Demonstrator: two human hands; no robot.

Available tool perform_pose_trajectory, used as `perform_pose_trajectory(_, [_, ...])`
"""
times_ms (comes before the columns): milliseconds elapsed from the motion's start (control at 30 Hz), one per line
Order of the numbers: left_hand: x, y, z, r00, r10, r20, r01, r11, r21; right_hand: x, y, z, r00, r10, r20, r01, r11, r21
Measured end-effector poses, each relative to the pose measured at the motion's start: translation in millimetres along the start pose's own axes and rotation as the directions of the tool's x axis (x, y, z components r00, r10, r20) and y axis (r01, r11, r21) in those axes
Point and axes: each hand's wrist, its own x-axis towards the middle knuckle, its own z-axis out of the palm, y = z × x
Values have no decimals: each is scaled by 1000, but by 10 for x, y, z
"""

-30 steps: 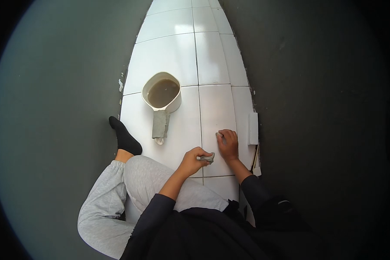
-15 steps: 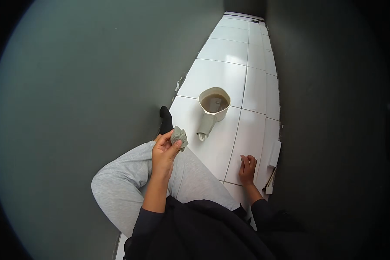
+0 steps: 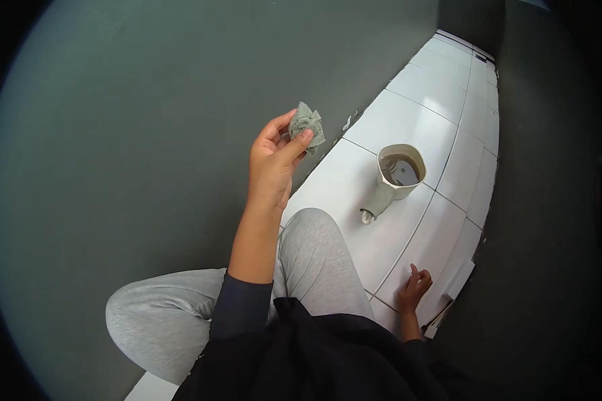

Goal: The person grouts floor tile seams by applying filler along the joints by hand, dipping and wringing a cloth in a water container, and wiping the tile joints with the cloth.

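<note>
Between the thumb and fingers of my left hand (image 3: pixel 274 157) is a small crumpled grey-green cloth (image 3: pixel 306 127), raised in front of the dark wall. On the tiles stands a cream water dipper (image 3: pixel 408 190), upright and partly filled with cloudy brownish water. Grey-green material wraps its handle (image 3: pixel 380 200), whose pale tip pokes out. My right hand (image 3: pixel 415 291) hovers low over the floor or rests on it, fingers loosely bent and apart, with nothing visible in them. It is well apart from the dipper.
Dark grey-green walls (image 3: pixel 147 147) flank the narrow white tiled floor (image 3: pixel 348 177). A white box-like object (image 3: pixel 459 279) leans at the right wall near my right hand. My bent legs in grey trousers (image 3: pixel 321 267) are close below the dipper.
My left hand has lifted the cloth up and away from my knee, toward the left wall. The view has turned left, and the dipper's water now shows ripples.
</note>
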Motion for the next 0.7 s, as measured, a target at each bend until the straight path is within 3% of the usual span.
perform_pose_trajectory(300, [1000, -459, -207, 960, -26, 280, -53, 961, 272, 84, -77, -41, 984, 69, 167, -55, 995, -85])
perform_pose_trajectory(400, [1356, -605, -171, 915, -136, 380, -11, 933, 360, 137, -112, -39, 979, 79, 190, -56, 991, -121])
perform_pose_trajectory(467, [1619, -789, -93, 866, -134, 482, -83, 911, 403, 116, -98, -26, 972, 102, 212, -72, 987, -145])
perform_pose_trajectory(700, [2001, -1475, 177, 785, -96, 611, -119, 946, 301, 123, -107, -28, 962, 140, 234, -103, 981, -164])
